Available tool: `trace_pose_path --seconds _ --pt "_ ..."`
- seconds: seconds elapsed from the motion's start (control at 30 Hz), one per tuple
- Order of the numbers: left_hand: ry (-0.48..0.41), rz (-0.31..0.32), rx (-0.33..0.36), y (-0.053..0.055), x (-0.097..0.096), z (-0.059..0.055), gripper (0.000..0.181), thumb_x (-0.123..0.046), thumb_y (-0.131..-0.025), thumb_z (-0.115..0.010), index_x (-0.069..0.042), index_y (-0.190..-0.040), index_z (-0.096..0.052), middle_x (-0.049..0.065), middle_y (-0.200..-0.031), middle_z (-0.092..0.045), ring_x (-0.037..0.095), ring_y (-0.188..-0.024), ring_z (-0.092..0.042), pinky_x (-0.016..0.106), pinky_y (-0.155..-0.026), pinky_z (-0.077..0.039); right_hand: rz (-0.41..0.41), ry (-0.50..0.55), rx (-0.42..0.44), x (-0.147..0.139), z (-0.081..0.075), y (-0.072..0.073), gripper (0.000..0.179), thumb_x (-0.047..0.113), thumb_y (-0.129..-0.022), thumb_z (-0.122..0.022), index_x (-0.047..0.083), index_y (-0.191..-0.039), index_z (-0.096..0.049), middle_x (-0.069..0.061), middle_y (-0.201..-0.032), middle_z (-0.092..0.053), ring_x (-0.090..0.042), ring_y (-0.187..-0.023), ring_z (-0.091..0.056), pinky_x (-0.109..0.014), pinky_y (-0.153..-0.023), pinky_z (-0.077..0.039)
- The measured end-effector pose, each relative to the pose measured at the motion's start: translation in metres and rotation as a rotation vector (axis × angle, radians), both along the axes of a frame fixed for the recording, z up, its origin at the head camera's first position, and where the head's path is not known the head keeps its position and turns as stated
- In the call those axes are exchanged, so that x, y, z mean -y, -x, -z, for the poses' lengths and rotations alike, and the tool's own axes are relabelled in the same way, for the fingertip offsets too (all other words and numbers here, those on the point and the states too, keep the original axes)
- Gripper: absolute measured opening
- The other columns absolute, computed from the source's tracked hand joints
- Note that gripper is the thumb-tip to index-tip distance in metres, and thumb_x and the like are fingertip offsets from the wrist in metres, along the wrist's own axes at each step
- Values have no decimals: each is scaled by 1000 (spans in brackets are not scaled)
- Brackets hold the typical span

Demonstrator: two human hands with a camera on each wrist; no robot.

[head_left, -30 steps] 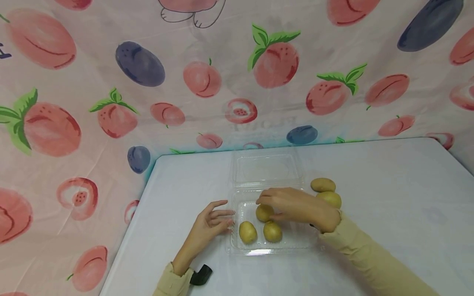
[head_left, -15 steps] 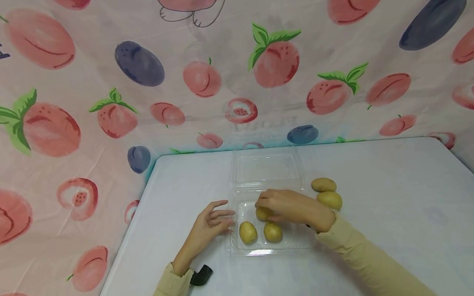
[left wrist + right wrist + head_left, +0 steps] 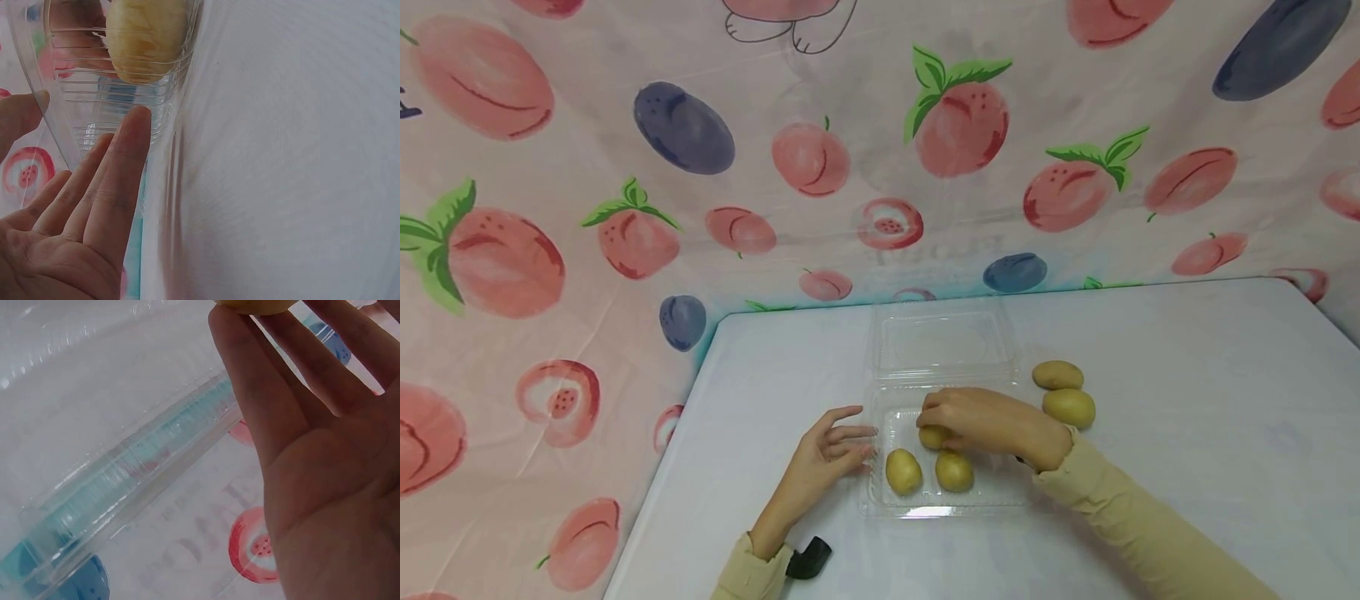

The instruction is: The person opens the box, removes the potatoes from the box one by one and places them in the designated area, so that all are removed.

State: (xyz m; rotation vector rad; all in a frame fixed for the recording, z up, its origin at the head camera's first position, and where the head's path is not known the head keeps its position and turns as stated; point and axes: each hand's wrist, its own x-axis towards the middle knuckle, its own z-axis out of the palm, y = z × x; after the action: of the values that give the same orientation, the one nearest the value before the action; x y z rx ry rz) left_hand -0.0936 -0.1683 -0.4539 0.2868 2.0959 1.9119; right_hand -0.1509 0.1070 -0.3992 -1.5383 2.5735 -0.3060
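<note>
A clear plastic clamshell container (image 3: 1011,492) lies with its lid folded back on the white table. My right hand (image 3: 992,423) reaches into it from the right, fingers and thumb curled around a yellow potato (image 3: 933,438) in the upper left of the base. In front of that potato sit two more, one potato (image 3: 903,472) at the front left and another (image 3: 954,472) beside it. My left hand (image 3: 822,454) has its fingers extended at the container's left side. In the left wrist view, a potato (image 3: 147,44) shows through the ribbed wall above those fingertips.
Two loose potatoes lie right of the container, a smaller potato (image 3: 1057,375) behind a larger potato (image 3: 1069,408). The flat lid (image 3: 942,342) extends toward the fruit-print cloth (image 3: 887,167) behind the table. A black object (image 3: 808,558) sits at my left cuff.
My right hand, holding the potato, has shifted slightly down and closer to the front, and its forearm has come nearer, uncovering more of the larger loose potato. The left hand keeps its place.
</note>
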Motion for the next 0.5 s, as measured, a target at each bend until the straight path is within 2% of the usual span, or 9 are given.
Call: trace_pose_path --seconds 0.5 --pt "5 -5 -12 -2 -1 -3 62 -11 -93 -71 -5 -146 -40 28 -130 -60 39 -109 -66 37 -80 -63 -19 22 -8 -2 1 1 21 6 -85 -77 7 -105 -71 -3 -102 -68 -14 -91 -64 -26 -82 -58"
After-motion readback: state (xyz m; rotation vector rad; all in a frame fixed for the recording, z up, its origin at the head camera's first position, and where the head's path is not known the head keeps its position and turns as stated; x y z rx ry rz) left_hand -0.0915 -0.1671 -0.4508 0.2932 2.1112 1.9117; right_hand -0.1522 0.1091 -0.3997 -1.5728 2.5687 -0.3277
